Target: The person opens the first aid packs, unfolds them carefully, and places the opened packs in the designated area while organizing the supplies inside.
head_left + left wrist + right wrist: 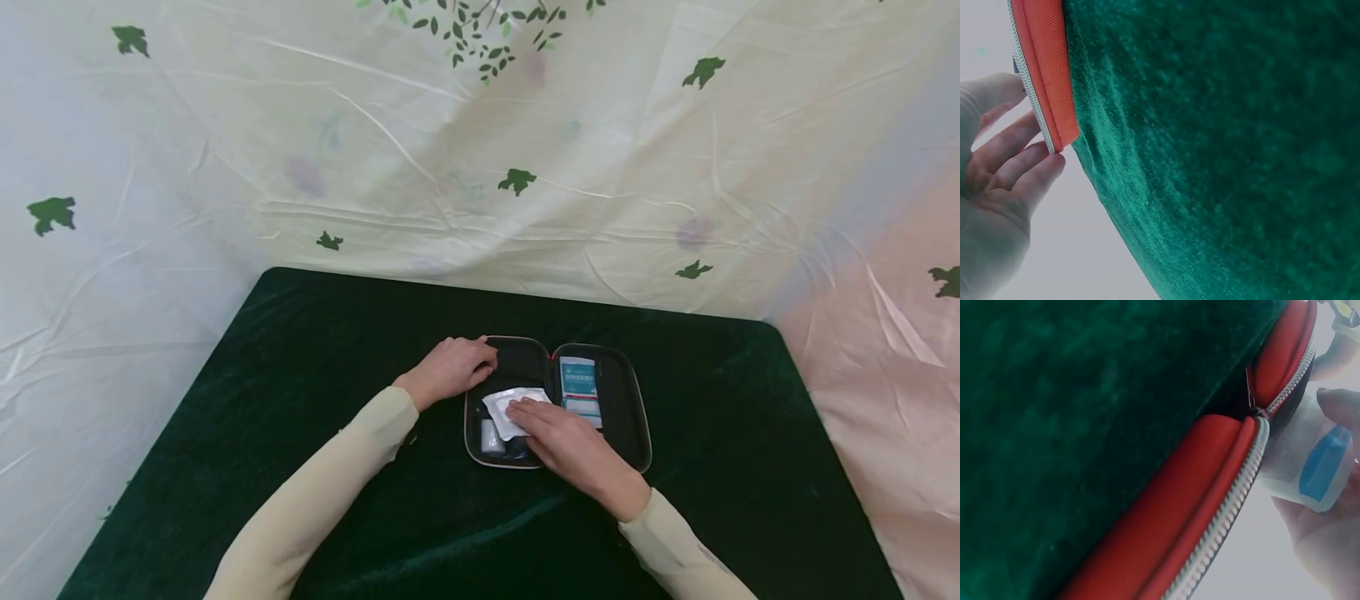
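A zip case (621,400) lies unfolded on the table, black inside, with a red-orange outside (1166,512) and a pale zip. My left hand (453,367) holds the case's left rim, thumb and fingertips meeting the zip edge in the left wrist view. Over the left half, my right hand (566,437) grips a flat white packet (497,407), whose blue print shows in the right wrist view. Below that packet sits a small white item (491,437), partly covered. Blue-and-white packets (579,379) are tucked into the right half.
Dark green velvet cloth (360,333) covers the table, which reaches out on both sides of the case. Pale, wrinkled curtains (420,208) with green leaf and bird-like prints hang behind and beside the table.
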### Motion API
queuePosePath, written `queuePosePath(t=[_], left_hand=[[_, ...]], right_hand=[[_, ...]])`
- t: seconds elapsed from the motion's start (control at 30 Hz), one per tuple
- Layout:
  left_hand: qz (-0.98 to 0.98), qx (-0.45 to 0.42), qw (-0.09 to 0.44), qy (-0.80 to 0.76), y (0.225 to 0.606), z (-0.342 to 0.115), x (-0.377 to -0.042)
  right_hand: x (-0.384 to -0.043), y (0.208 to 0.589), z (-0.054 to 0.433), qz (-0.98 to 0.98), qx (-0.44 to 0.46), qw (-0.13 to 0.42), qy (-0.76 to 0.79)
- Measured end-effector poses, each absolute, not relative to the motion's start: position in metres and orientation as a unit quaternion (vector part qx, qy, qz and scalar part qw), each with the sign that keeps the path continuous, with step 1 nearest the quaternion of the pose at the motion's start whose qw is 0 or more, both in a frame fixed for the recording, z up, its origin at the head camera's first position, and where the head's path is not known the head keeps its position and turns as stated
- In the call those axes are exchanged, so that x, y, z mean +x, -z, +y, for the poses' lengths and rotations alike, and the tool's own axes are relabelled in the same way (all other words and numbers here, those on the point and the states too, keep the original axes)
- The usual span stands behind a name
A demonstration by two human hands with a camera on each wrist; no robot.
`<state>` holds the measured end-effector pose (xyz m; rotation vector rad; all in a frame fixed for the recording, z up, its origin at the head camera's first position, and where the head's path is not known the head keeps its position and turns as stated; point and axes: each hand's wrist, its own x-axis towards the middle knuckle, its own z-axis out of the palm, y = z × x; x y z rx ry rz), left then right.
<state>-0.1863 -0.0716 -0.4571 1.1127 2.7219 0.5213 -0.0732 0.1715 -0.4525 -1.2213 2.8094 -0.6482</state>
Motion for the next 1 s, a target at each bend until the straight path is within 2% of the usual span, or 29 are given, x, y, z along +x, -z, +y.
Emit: queuePosePath(t=[0.4,0.5,0.73,1.0], left_hand=[[0.910,0.364,0.084,-0.178,0.456,-0.071,-0.185],[0.911,0.360,0.085,-0.180,0.456,-0.071,-0.184],[0.911,0.356,0.089,-0.187,0.456,-0.072,-0.183],[0.911,0.356,0.094,-0.184,0.457,-0.073,-0.184]], right_hand=[[-0.082,0.450,0.160,0.911,-0.345,0.092,0.206],[-0.084,0.449,0.160,0.912,-0.350,0.086,0.196],[-0.089,0.452,0.158,0.918,-0.353,0.032,0.178],[-0.096,0.454,0.154,0.926,-0.327,0.055,0.182]])
